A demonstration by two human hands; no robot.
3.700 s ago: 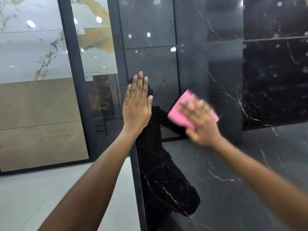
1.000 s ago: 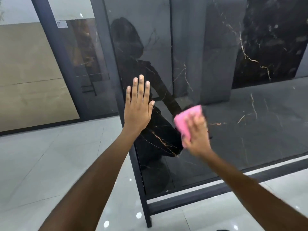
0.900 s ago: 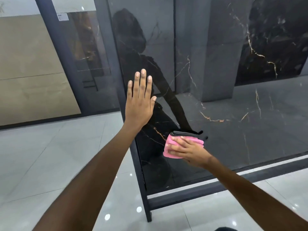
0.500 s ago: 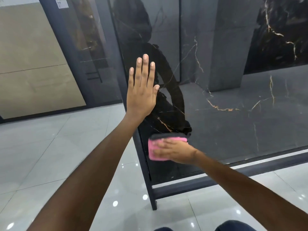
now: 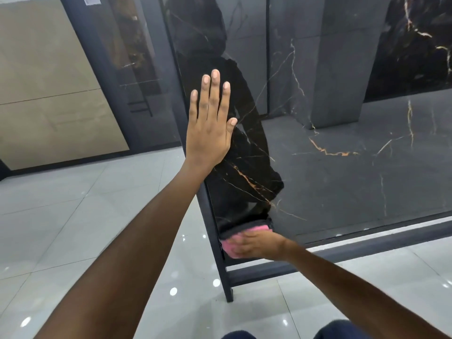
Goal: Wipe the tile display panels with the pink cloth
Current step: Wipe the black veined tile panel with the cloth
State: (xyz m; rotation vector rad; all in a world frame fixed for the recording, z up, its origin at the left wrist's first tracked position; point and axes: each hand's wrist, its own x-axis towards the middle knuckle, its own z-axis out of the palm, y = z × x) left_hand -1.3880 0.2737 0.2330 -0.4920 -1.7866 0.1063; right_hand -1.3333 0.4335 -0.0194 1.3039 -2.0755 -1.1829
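Observation:
A glossy black marble tile panel (image 5: 342,182) with gold veins stands in a dark metal frame. My left hand (image 5: 209,126) lies flat, fingers straight, against the panel's left edge. Low down, near the panel's bottom left corner, my right hand (image 5: 256,245) presses the folded pink cloth (image 5: 247,232) against the tile; my fingers cover most of the cloth. The panel mirrors a dark figure.
The frame's left post (image 5: 220,260) and bottom rail (image 5: 342,253) stand on a shiny white tiled floor (image 5: 73,228). A beige tile panel (image 5: 49,81) and another dark-framed display (image 5: 137,69) stand behind at the left. My knees (image 5: 337,330) show at the bottom edge.
My right hand has slid the pink cloth down and leftward from mid-panel to the bottom left corner. My left hand has stayed flat on the panel's edge, and my view has tilted down.

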